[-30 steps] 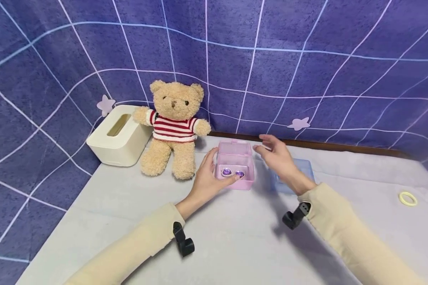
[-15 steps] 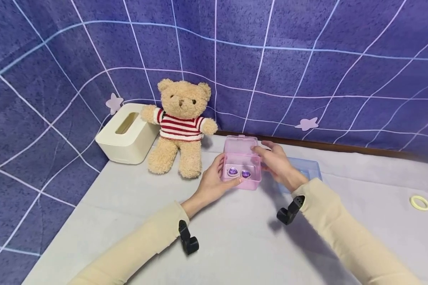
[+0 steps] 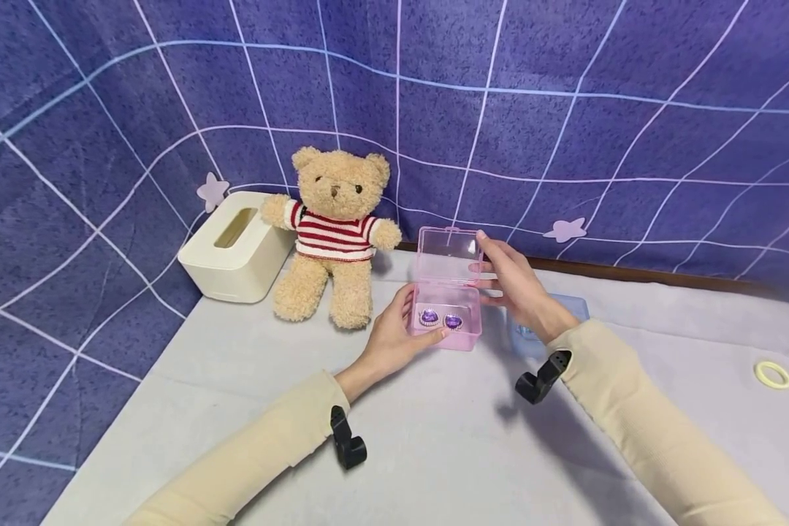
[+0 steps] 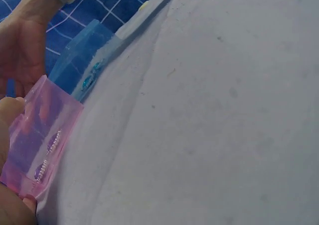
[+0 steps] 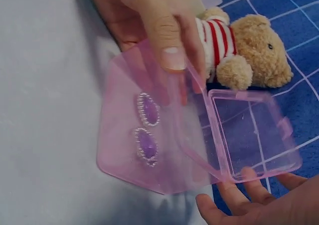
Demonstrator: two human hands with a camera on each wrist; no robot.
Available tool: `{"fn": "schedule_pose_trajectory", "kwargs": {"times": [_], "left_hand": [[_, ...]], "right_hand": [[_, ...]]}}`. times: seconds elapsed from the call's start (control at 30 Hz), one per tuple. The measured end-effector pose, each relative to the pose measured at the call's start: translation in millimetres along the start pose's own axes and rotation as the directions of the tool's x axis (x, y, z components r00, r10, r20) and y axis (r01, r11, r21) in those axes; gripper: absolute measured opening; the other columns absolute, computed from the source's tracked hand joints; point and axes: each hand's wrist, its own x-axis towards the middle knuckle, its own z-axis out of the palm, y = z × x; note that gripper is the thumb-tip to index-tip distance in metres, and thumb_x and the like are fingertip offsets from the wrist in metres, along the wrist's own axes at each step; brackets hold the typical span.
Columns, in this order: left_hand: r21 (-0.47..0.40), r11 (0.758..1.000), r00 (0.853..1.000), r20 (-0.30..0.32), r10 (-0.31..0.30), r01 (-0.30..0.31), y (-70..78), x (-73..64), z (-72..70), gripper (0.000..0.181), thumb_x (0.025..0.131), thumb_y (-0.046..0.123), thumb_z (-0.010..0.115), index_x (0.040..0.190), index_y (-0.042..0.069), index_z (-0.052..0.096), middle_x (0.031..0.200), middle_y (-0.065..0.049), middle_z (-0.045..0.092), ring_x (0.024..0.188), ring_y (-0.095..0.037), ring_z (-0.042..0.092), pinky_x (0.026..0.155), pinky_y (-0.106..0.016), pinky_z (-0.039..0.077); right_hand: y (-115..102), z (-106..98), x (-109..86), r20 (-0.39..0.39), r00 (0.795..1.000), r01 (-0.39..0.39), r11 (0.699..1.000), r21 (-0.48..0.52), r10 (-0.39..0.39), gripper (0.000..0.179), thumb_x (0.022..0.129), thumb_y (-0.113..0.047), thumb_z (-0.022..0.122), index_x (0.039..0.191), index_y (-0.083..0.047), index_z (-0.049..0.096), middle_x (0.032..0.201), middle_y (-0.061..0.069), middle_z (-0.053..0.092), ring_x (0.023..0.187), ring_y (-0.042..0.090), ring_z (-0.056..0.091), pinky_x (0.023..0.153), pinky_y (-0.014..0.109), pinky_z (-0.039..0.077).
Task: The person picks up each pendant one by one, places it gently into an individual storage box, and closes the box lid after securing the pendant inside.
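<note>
A translucent pink box [image 3: 447, 336] stands on the table with its hinged lid [image 3: 450, 256] raised. Inside lie two purple gem ornaments [image 3: 429, 317] with beaded silvery rims. My left hand [image 3: 392, 332] grips the box from its left side, thumb across the front wall, fingers along the side. At the lid's right edge is my right hand [image 3: 519, 288], its extended fingers touching that edge; some fingertips show through the clear plastic. In the right wrist view the left thumb [image 5: 172, 55] lies on the box's rim. Partly under the right forearm sits a blue translucent box [image 3: 529, 340].
A teddy bear [image 3: 332, 234] in a striped sweater sits behind to the left, against a cream tissue box [image 3: 243, 256]. A yellow ring [image 3: 773, 375] lies at far right. Purple cloth [image 3: 565, 131] with light lines and star shapes hangs behind the white-covered table [image 3: 447, 453].
My right hand has come left to the pink lid, and the lid has swung up from leaning back to nearly upright. The left hand keeps its grip on the box.
</note>
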Motion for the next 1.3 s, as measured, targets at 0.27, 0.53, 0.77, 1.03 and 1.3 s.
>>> {"fn": "schedule_pose_trajectory", "kwargs": {"times": [0.27,0.53,0.77,1.03,1.3], "left_hand": [[-0.001,1.000,1.000,0.000,0.017,-0.017,-0.4,-0.2,0.4,0.087,0.075,0.020,0.084,0.145,0.007,0.035,0.141,-0.017,0.051,0.131,-0.028,0.051,0.112,-0.037,0.040],[0.039,0.999,1.000,0.001,0.005,-0.005,-0.8,2.6,1.0,0.088,0.075,0.023,0.084,0.146,0.009,0.034,0.140,-0.015,0.052,0.131,-0.026,0.051,0.112,-0.035,0.040],[0.077,0.997,1.000,-0.004,0.020,-0.020,0.4,0.7,-1.4,0.085,0.075,0.023,0.084,0.145,0.015,0.036,0.135,-0.008,0.058,0.125,-0.021,0.055,0.109,-0.034,0.044],[0.115,0.992,0.999,0.008,0.053,-0.053,-1.0,0.0,-3.2,0.089,0.074,0.026,0.084,0.146,0.013,0.034,0.136,-0.009,0.057,0.126,-0.022,0.055,0.109,-0.034,0.044],[0.130,0.990,0.999,0.001,0.053,-0.053,-1.5,-1.3,-2.6,0.083,0.080,0.032,0.079,0.146,0.013,0.034,0.137,-0.009,0.055,0.126,-0.023,0.054,0.109,-0.037,0.044]], "right_hand": [[1.5,0.4,-0.3,-0.008,1.000,-0.001,0.999,-0.039,0.001,0.070,0.095,-0.063,0.041,0.133,-0.005,0.050,0.126,0.013,0.054,0.107,0.029,0.060,0.093,0.044,0.049],[10.0,-16.9,-4.5,0.193,0.976,0.121,0.990,-0.076,-0.104,0.028,0.096,-0.025,0.056,0.112,-0.003,0.055,0.111,0.009,0.058,0.099,0.018,0.060,0.092,0.032,0.054],[19.9,-23.6,-6.6,0.347,0.921,0.278,0.920,-0.275,-0.175,0.041,0.083,-0.011,0.072,0.118,0.004,0.058,0.115,0.018,0.063,0.101,0.017,0.061,0.087,0.019,0.051],[23.1,-19.0,-9.9,0.373,0.912,0.299,0.898,-0.325,-0.169,0.053,0.072,-0.001,0.076,0.121,0.005,0.056,0.123,0.025,0.060,0.113,0.039,0.055,0.088,0.022,0.051],[28.3,-12.9,-10.9,0.365,0.907,0.374,0.803,-0.463,-0.212,0.056,0.064,0.002,0.079,0.117,-0.003,0.060,0.130,0.016,0.058,0.123,0.036,0.052,0.105,0.050,0.043]]}}
